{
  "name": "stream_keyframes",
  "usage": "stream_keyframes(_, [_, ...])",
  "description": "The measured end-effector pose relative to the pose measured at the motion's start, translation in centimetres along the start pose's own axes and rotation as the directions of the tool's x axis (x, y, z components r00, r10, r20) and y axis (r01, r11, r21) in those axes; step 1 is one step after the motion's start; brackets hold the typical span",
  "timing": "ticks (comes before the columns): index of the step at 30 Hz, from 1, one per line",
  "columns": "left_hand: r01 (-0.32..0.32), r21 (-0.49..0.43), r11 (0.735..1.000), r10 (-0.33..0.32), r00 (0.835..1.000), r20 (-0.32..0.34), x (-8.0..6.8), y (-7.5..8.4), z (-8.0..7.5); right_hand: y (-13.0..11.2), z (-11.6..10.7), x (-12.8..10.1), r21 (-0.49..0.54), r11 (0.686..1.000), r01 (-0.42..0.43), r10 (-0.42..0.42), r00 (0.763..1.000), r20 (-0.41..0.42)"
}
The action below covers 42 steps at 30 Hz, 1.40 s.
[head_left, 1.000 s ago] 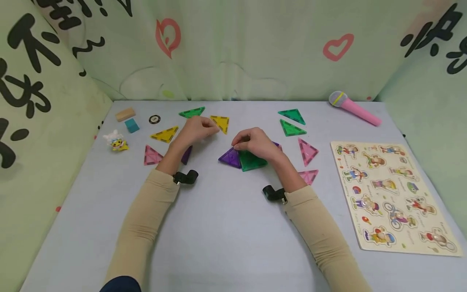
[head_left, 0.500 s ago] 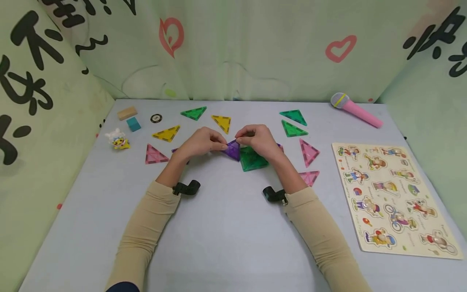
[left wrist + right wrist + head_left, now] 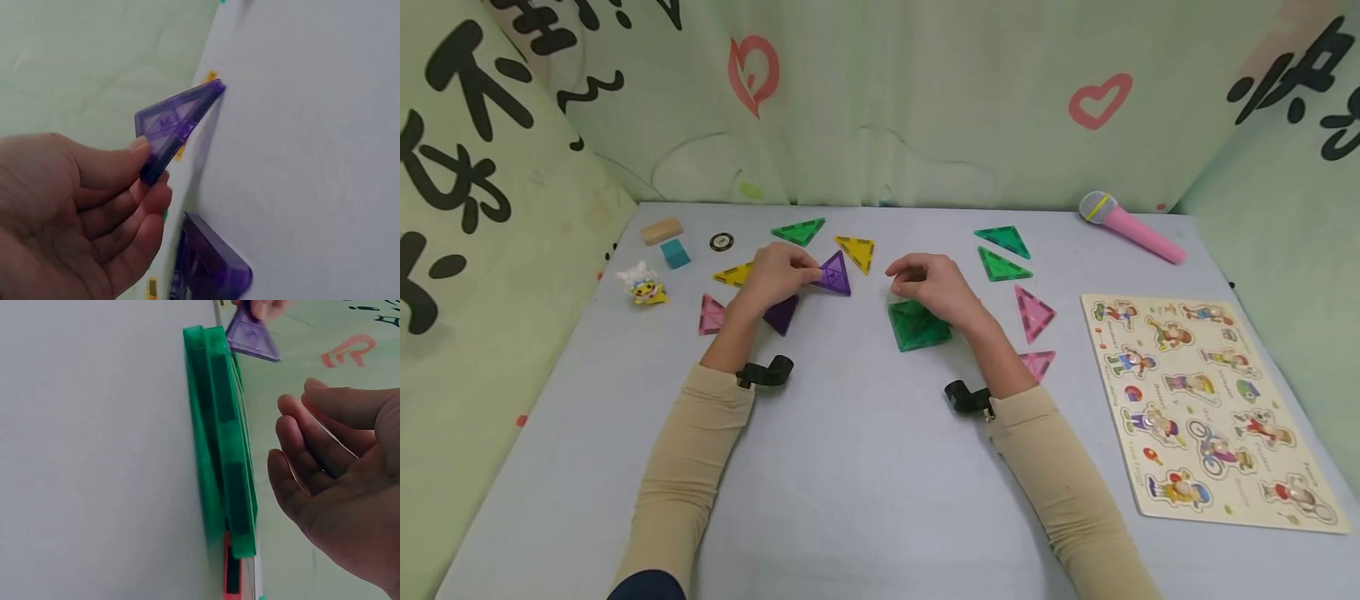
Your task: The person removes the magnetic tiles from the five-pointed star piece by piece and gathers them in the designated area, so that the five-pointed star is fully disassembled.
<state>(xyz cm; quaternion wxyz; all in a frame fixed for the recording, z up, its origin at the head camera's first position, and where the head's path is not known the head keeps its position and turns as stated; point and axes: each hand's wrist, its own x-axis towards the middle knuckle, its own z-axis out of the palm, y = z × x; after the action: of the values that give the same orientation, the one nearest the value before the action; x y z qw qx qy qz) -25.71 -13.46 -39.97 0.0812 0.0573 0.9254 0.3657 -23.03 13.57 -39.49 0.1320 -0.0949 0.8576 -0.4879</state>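
- Purple triangle (image 3: 834,274) pinched at one corner by left hand (image 3: 772,275), raised above table (image 3: 850,467).
- Right hand (image 3: 934,290) loosely curled, empty, partly hiding green tiles (image 3: 916,326).

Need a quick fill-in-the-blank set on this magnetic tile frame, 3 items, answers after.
1. The left hand pinches a ____ triangle tile above the table.
2. The right hand hovers over a ____ square tile and holds nothing.
3. The toy microphone has a ____ handle.

Missing words: purple; green; pink
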Motion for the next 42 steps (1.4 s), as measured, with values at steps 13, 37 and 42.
stream_keyframes(13, [0.045,0.176,0.983,-0.023,0.992,-0.126,0.4,0.1,0.8,0.7,-2.9,-1.2,-0.007,1.0,-0.001,0.001,0.999,-0.036])
stream_keyframes(37, [-0.234,0.231,0.944,0.167,0.946,0.276,-2.4,7.0,7.3,1.3,-3.4,-1.3,-0.323,0.928,-0.188,0.198,0.98,-0.002])
stream_keyframes(42, [-0.172,0.184,0.968,0.1,0.933,0.346,-2.5,5.8,6.2,1.9,-3.8,-1.4,-0.315,0.921,-0.231,0.232,0.972,-0.036])
